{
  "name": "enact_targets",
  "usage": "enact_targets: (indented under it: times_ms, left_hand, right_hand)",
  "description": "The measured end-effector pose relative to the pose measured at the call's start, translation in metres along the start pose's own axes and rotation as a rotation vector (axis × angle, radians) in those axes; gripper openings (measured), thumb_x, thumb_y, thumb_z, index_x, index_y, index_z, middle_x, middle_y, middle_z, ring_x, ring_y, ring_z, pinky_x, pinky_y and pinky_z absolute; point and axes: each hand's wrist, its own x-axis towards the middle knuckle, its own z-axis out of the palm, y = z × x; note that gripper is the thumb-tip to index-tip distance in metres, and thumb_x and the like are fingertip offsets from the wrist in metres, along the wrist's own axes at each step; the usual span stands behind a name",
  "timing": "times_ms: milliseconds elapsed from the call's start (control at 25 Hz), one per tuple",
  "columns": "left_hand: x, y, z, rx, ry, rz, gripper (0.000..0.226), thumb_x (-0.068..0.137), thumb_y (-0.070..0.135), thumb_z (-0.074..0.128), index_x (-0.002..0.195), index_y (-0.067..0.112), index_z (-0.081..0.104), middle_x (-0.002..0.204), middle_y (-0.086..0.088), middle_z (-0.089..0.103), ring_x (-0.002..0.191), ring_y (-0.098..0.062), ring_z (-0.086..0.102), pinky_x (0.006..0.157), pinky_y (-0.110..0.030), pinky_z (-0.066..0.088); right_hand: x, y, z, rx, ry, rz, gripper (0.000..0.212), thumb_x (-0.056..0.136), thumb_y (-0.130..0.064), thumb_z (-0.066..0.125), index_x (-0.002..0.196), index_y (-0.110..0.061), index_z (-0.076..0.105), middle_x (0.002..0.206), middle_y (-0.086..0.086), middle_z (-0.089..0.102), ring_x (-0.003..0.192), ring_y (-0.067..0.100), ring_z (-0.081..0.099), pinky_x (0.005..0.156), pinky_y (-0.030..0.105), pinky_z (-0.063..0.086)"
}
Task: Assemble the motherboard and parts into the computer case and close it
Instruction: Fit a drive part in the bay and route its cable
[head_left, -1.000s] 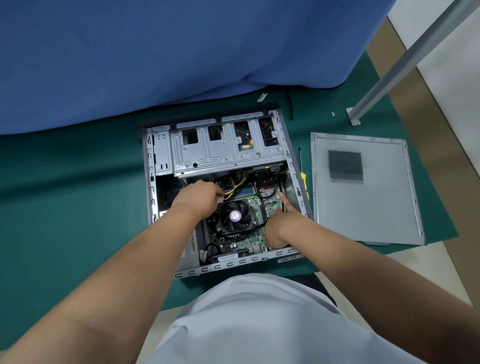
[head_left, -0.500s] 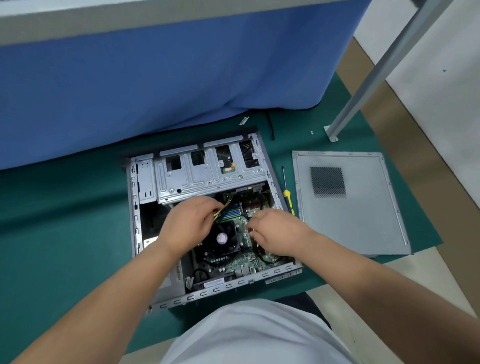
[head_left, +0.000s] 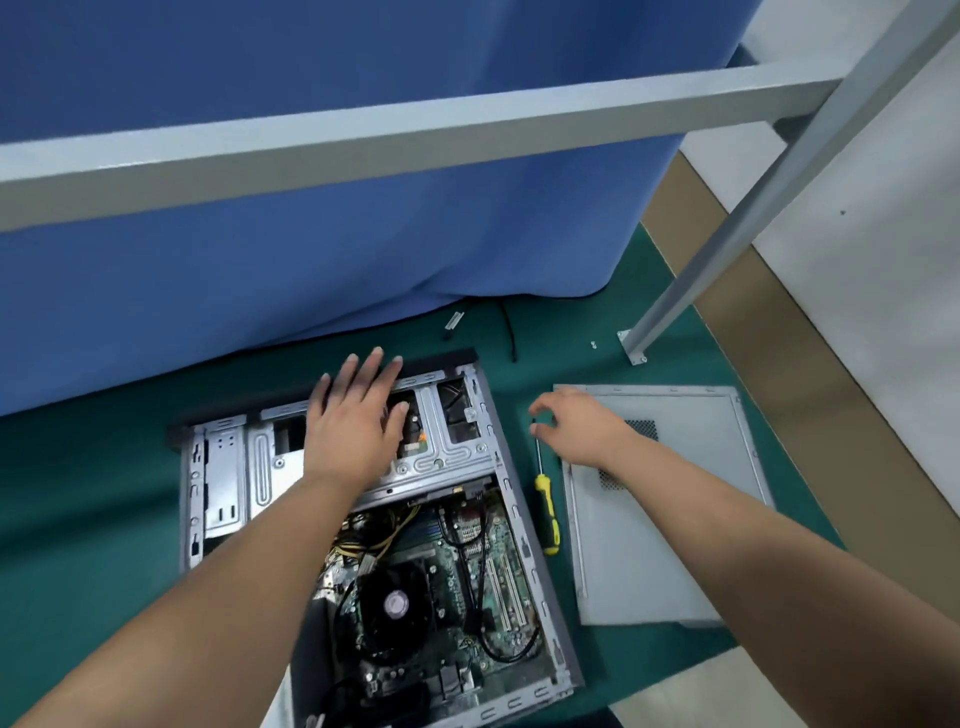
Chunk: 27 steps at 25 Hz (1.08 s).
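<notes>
The open computer case (head_left: 524, 525) lies flat on the green mat. Inside it sits the motherboard (head_left: 493, 582) with a black CPU fan (head_left: 397, 605) and loose cables. My left hand (head_left: 356, 421) rests flat, fingers spread, on the silver drive cage (head_left: 452, 447) at the case's far end. My right hand (head_left: 576, 426) hovers with curled fingers over the near-left corner of the grey side panel (head_left: 665, 519), just above the tip of the yellow-handled screwdriver (head_left: 546, 514); it holds nothing I can see.
The green mat (head_left: 93, 493) covers the table. A blue cloth (head_left: 311, 234) hangs behind the case. A grey metal frame leg (head_left: 727, 239) stands at the back right, with small screws (head_left: 593, 344) next to its foot. A black cable (head_left: 509, 332) lies behind the case.
Both hands have left the motherboard area. The left moved up onto the drive cage; the right moved out to the right, over the screwdriver and side panel. The view tilted upward.
</notes>
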Motion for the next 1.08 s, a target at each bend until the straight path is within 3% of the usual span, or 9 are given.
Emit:
enact_targets:
  times_ms: [160,400,480,600,760,880,1080]
  left_hand:
    - [-0.005,-0.004,0.014,0.072,0.086,0.023,0.056,0.105,0.050,0.025,0.160,0.037,0.024,0.168,0.012,0.024,0.156,-0.016,0.016,0.126,-0.044,0.009]
    - [-0.001,-0.006,0.023,0.082,0.150,0.010,0.054,0.103,0.047,0.033,0.156,0.036,0.033,0.163,0.012,0.031,0.153,-0.016,0.025,0.124,-0.045,0.013]
    - [-0.001,-0.007,0.024,0.086,0.164,0.008,0.054,0.103,0.046,0.035,0.156,0.036,0.033,0.163,0.012,0.032,0.152,-0.016,0.025,0.124,-0.045,0.013]
    - [-0.002,-0.006,0.024,0.085,0.173,0.013,0.054,0.102,0.044,0.037,0.155,0.036,0.033,0.162,0.012,0.032,0.152,-0.016,0.026,0.125,-0.044,0.012]
    - [-0.002,-0.006,0.024,0.083,0.180,0.013,0.055,0.101,0.044,0.038,0.155,0.037,0.033,0.162,0.013,0.033,0.151,-0.016,0.026,0.125,-0.044,0.012]
    - [-0.002,-0.007,0.024,0.070,0.169,0.012,0.056,0.100,0.045,0.038,0.155,0.037,0.033,0.161,0.013,0.034,0.151,-0.015,0.026,0.125,-0.045,0.013]
    - [-0.002,-0.006,0.016,0.056,0.107,0.013,0.059,0.099,0.053,0.035,0.156,0.038,0.032,0.163,0.015,0.032,0.153,-0.012,0.024,0.125,-0.044,0.011]
  right_hand:
    - [0.060,0.010,0.011,-0.068,-0.150,0.090,0.056,0.103,-0.035,0.056,0.154,-0.017,0.042,0.155,0.018,0.038,0.141,0.034,0.043,0.116,0.038,0.036]
    - [0.136,0.001,0.016,-0.032,-0.109,0.168,0.069,0.097,-0.021,0.055,0.160,-0.028,0.029,0.165,0.007,0.020,0.144,0.035,0.038,0.117,0.040,0.038]
    - [0.147,-0.005,0.021,-0.077,-0.101,0.212,0.061,0.096,-0.016,0.052,0.155,-0.026,0.039,0.160,0.005,0.025,0.141,0.034,0.035,0.113,0.041,0.041]
    - [0.147,-0.011,0.036,-0.122,0.088,0.242,0.033,0.096,-0.011,0.052,0.127,-0.007,0.063,0.134,0.015,0.047,0.122,0.038,0.051,0.098,0.039,0.048]
    - [0.122,-0.001,0.054,-0.098,0.165,0.223,0.025,0.091,-0.003,0.052,0.113,-0.002,0.064,0.115,0.021,0.059,0.107,0.041,0.062,0.087,0.039,0.051]
    - [0.102,0.012,0.053,0.092,0.210,0.321,0.022,0.095,-0.017,0.060,0.114,-0.007,0.058,0.112,0.019,0.063,0.104,0.041,0.063,0.090,0.044,0.054]
    - [0.063,0.037,0.026,0.374,0.429,0.460,0.019,0.099,-0.016,0.056,0.101,0.000,0.067,0.098,0.017,0.067,0.095,0.036,0.061,0.077,0.035,0.050]
